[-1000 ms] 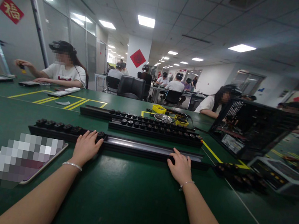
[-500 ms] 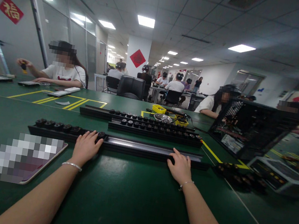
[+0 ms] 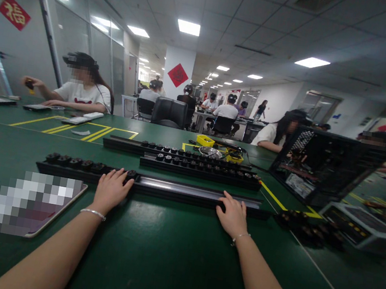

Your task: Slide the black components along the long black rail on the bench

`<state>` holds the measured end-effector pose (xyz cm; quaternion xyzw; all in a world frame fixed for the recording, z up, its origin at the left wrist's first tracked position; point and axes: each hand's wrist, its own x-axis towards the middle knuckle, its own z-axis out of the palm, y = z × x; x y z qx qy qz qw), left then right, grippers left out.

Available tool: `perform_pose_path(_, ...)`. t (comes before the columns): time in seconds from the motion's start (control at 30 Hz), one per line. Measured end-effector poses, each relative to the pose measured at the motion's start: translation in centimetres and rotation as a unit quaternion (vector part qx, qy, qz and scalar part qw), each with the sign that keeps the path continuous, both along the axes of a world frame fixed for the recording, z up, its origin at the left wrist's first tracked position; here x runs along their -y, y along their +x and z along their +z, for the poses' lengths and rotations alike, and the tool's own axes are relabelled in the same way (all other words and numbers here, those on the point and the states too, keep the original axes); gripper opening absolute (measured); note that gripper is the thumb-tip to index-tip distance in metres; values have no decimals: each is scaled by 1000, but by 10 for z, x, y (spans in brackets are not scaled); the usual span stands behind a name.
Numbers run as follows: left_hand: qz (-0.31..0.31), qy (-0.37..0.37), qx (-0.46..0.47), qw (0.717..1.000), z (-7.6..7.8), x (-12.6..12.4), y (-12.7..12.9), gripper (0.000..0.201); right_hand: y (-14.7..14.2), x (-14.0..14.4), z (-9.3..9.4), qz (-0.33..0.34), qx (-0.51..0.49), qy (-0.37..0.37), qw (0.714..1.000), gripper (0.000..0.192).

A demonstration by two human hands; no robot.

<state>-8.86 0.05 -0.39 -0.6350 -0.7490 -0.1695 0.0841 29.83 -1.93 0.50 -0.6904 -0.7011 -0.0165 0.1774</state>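
Note:
A long black power track [image 3: 176, 195] lies crosswise before me, with a bare shiny channel on its right part. Round black socket modules [image 3: 75, 162] stand in a row at its left end. My left hand [image 3: 112, 191] rests on the track, fingers stretched over its top. One more module [image 3: 131, 174] sits right by that thumb and forefinger. On the right part of the same track lies my right hand [image 3: 233, 214], its fingers spread and touching the edge. Neither hand is closed around anything that I can see.
Two tracks filled with modules [image 3: 207, 168] lie behind. Loose black modules [image 3: 309, 227], a power supply box [image 3: 361, 226] and an opened computer case [image 3: 318, 166] are at right. A phone [image 3: 58, 210] lies at left. Yellow trays [image 3: 205, 140] and people sit farther back.
Both of my hands and the track stay in place. Far back, a standing person has shifted slightly to the right.

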Motion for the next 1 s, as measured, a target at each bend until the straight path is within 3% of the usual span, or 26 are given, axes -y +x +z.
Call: perform_pose_path(1.0, 5, -13, -27, 1000, 3, 4, 6, 57, 1, -2, -3, 2, 1, 6, 1000, 31)
